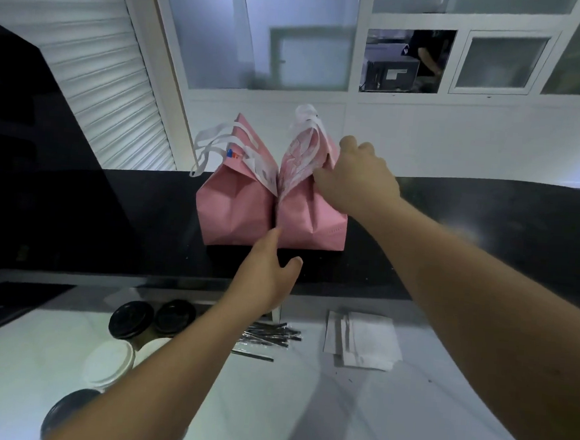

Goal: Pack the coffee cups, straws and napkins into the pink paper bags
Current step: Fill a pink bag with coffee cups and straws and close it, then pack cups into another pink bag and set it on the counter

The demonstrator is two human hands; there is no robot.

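My right hand [357,176] pinches the top of the right bag [312,204] on the black ledge [487,226], touching the left bag [234,205]. My left hand [267,273] reaches, fingers loose, to their base; cups [130,318], straws [267,335], napkins [366,338] wait on the white counter [302,409].

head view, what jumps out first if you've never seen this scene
Two pink paper bags stand side by side on the black counter, the right hand gripping the right bag's top while the left hand reaches its base. Below, on the white surface, sit lidded coffee cups, straws and napkins.
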